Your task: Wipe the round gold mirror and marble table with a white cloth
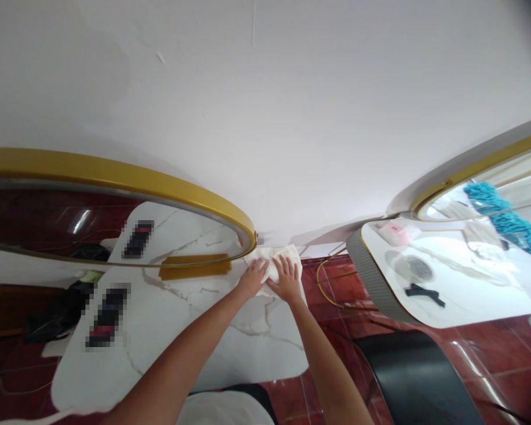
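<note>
I see the person's left hand [253, 278] and right hand [287, 280], both grips unclenched, fingers splayed, resting on a crumpled white cloth [271, 273] at 2 o'clock on the round-cornered, veined white worktop [168, 313].

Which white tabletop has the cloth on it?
The left tabletop: the cloth lies at its far right corner; the right tabletop bears a black strip.

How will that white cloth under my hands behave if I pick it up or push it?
The white cloth is probably floppy, since it lies creased under your left hand and right hand. It's likely light, looking like soft fabric. Pushed, it may slide easily, as the tabletop looks smooth.
</note>
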The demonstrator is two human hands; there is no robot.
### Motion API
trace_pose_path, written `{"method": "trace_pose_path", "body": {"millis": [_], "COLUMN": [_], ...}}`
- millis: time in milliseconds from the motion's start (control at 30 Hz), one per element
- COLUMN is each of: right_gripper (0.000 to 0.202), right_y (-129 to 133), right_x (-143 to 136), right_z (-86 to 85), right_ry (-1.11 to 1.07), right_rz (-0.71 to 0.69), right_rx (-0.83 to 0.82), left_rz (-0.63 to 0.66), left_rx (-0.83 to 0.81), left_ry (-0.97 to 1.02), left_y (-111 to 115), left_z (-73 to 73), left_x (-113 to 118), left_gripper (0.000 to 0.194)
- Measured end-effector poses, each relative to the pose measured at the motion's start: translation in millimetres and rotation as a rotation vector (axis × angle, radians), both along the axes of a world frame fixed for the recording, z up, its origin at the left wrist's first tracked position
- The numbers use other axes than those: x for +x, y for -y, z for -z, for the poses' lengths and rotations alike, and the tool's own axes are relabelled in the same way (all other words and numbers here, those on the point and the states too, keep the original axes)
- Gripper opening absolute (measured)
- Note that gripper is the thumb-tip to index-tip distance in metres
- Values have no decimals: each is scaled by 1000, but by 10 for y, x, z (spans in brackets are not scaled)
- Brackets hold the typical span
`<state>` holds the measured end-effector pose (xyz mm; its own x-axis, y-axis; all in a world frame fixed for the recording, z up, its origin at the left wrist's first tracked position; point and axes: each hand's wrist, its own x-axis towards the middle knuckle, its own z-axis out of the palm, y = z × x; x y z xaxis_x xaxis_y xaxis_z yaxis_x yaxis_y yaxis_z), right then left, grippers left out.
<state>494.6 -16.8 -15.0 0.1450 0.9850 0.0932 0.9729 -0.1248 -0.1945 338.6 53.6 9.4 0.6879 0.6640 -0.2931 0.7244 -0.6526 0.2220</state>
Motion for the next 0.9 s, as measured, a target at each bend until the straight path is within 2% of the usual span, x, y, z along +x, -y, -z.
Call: {"method": "trace_pose_path", "body": {"millis": [133,267,367,500,600,700,800,900], "right_gripper": [72,73,74,78,80,81,83,85], "right_y": [75,300,584,1099,1518,1866,2063,2096], "right_x": [-30,-59,-102,-202,-287,-360,-430,-534], "right_z": [-44,-98,-124,-132,-119,-98,-83,-96], "right_ry": [-9,-27,-44,-67,-83,-92,-100,-99], "right_rz": [-4,-17,-31,-33,-11,20,6,-42], "right_rx": [11,19,16,-25,-67,-92,-90,-88], "left_rz": [3,-1,1,37,88,127,184,258], "left_rx": [-17,-25,-32,-71,-133,-209,-288,-360], "left_ry": [22,51,100,156,174,163,126,98], "left_y": [46,284,584,1073,1426,1685,1778,1716], "left_z": [5,-13,-14,15,17,-14,-68,-126], "left_x": [-31,-78,-166,-325,-419,-493,-596,-766], "left_gripper": [79,81,83,87,89,93,95,98]}}
